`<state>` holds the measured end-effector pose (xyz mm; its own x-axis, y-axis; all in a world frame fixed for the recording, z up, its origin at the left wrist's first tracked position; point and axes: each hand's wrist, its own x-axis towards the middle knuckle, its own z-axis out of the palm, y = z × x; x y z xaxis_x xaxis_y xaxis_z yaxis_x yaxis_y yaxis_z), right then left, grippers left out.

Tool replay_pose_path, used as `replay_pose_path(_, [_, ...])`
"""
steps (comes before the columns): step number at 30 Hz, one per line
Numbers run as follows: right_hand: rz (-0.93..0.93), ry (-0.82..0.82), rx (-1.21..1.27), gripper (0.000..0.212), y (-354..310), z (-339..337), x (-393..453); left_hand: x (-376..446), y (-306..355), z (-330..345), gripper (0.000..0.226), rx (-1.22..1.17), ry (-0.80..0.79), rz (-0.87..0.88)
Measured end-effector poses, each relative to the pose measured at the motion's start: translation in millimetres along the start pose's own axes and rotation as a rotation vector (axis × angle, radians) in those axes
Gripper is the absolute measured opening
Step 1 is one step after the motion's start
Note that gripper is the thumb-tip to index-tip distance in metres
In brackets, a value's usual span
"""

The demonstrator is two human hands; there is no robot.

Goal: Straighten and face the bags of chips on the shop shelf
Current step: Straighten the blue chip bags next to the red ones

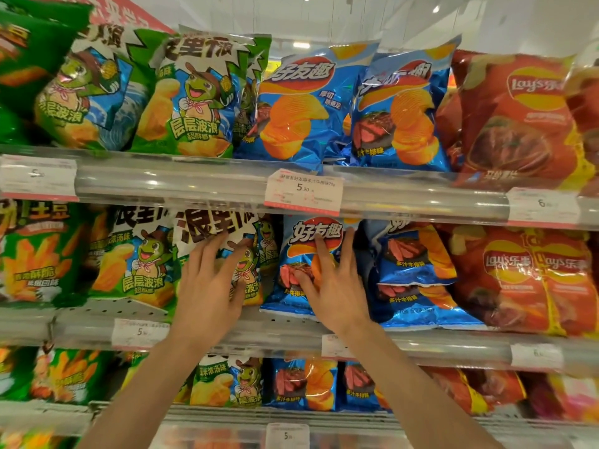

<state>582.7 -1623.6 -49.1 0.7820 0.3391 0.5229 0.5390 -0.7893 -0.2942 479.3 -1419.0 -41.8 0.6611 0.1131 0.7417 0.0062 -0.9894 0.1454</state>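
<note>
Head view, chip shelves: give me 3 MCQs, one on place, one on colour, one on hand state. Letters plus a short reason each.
1. Where does the right hand rest?
A. on a blue bag on the middle shelf
B. on a red bag on the top shelf
C. on a price tag

2. What main colour is the bag under the left hand?
A. red
B. green and white
C. purple

3. How do the fingers of both hands lie?
A. curled into fists
B. pinching a price tag
C. spread flat on the bag fronts

Answers:
1 A: its palm lies on the blue bag below the 5.90 price tag.
2 B: the turtle bag is green with a white top.
3 C: the fingers are straight and splayed, gripping nothing.
</note>
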Motion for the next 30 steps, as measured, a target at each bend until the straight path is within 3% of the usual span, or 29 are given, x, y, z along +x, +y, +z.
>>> replay_pose_path(6, [-0.02, 0.016, 0.058, 0.078, 0, -14, -10, -6, 3, -7, 0.059, -0.144, 0.004, -0.005])
replay_pose_path(11, [0.015, 0.029, 0.433, 0.049, -1, -46, -49, -17, 26, -17, 0.046, -0.39, -0.029, -0.071])
replay_pose_path(15, [0.231, 0.018, 0.667, 0.024, 20, -67, -87, -30, 53, -15, 0.045, -0.698, -0.139, -0.214])
replay_pose_path(21, [0.427, 0.161, 0.695, 0.015, 83, -90, -128, -49, 110, -3, 0.038, -0.952, -0.245, -0.414])
replay_pose_path(30, [0.436, 0.196, 0.684, 0.01, 172, -124, -131, -46, 185, 25, 0.031, -1.018, -0.203, -0.558])
